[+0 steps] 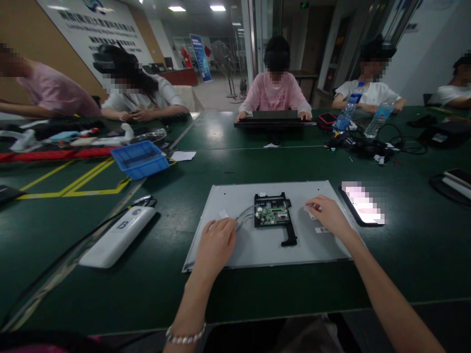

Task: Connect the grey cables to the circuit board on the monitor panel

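A flat pale-grey display panel (pixel 250 255) lies on the table in front of me. On it sits a black plastic bracket (pixel 289 235) with a green circuit board (pixel 272 214). Thin grey cables (pixel 246 213) run from the board's left side to my left hand (pixel 217 240), which rests curled on the panel; its fingertips are hidden. A small white sticker (pixel 223 214) shows just beyond that hand. To the right of the board, my right hand (pixel 327 212) pinches a small whitish piece of tape (pixel 309 211) at the panel. Another pale label (pixel 321 230) lies below it.
A lit phone (pixel 362 203) lies right of the panel, and a white power bank (pixel 119 235) with a black cable lies left. A blue basket (pixel 142 164) stands farther back. Across the table are several people, bottles (pixel 348 110), tangled cables (pixel 368 145) and a black flat device (pixel 274 119).
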### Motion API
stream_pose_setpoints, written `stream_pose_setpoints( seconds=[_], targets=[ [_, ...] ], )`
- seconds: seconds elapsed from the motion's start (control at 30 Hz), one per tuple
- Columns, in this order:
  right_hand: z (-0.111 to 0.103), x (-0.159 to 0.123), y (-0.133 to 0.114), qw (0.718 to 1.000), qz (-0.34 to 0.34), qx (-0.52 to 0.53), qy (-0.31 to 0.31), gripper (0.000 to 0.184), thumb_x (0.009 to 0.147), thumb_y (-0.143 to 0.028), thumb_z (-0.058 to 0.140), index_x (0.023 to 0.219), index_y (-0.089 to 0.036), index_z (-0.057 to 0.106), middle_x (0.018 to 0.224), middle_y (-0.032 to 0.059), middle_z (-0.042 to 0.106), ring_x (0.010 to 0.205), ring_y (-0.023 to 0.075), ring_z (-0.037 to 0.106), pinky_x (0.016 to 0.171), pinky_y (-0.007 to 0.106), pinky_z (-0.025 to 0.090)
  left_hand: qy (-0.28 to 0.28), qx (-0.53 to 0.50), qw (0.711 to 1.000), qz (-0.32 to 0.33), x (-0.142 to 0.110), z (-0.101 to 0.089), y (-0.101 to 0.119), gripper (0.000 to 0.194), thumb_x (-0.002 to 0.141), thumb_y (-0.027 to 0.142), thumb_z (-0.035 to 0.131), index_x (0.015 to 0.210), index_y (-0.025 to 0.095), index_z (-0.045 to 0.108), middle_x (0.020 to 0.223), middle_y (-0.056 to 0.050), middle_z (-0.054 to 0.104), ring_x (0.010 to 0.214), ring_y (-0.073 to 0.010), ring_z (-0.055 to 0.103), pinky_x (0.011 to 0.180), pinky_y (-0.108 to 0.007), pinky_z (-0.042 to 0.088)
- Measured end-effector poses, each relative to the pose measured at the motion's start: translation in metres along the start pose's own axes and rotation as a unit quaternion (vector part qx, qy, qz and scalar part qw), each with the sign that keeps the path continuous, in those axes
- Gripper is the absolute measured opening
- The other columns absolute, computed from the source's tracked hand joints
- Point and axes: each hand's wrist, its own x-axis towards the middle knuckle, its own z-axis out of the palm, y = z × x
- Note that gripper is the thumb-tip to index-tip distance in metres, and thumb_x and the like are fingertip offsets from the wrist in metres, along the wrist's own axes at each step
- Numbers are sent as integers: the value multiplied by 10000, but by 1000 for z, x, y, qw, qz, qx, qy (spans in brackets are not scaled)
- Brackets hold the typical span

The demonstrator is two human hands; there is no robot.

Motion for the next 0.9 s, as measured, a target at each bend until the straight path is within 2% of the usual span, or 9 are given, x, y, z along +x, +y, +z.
stream_pose_setpoints(
  seconds=[0.13, 0.43, 0.6, 0.73, 0.8, 0.9],
  targets=[
    [-3, 0, -1, 999, 27, 0, 20, 210, 803, -228, 517, 913, -193, 693, 883, 61, 684, 749, 188, 617, 733, 326, 457, 12, -10, 1000, 10, 1, 1, 0, 246, 876, 166, 417, 1044, 184, 595, 1084, -84, 651, 1038, -239, 581, 950, -434, 388],
    [5, 1, -2, 991, 70, 114, 4, 226, 771, -286, 545, 895, -190, 708, 810, 56, 710, 723, 184, 654, 668, 292, 488, 29, -22, 999, 39, 8, -3, 13, 269, 867, 160, 431, 1078, 185, 596, 1139, -85, 627, 1086, -252, 550, 969, -475, 376],
    [8, 2, -3, 983, 87, 159, -5, 232, 729, -280, 559, 869, -169, 707, 776, 65, 705, 661, 172, 643, 615, 278, 486, 21, -63, 994, 87, 23, -15, 35, 269, 879, 159, 434, 1105, 194, 576, 1175, -69, 603, 1103, -229, 533, 952, -441, 400],
    [9, 1, -10, 973, 115, 196, -27, 268, 720, -298, 553, 891, -152, 699, 743, 69, 698, 608, 165, 628, 500, 246, 454, 7, -99, 985, 141, 45, -25, 60, 259, 898, 156, 415, 1107, 186, 565, 1178, -60, 587, 1096, -206, 525, 940, -404, 413],
    [10, 1, -12, 966, 131, 221, -37, 282, 716, -306, 554, 904, -151, 694, 764, 73, 699, 615, 168, 631, 457, 230, 431, 0, -107, 981, 162, 59, -24, 72, 262, 907, 158, 394, 1104, 176, 566, 1172, -69, 584, 1085, -204, 529, 940, -401, 414],
    [11, 1, -14, 956, 141, 250, -53, 286, 715, -319, 562, 912, -157, 692, 777, 71, 701, 628, 167, 635, 440, 217, 413, -10, -114, 977, 179, 77, -11, 82, 282, 898, 125, 375, 1097, 162, 571, 1135, -82, 595, 1057, -208, 543, 922, -401, 424]
  ],
)
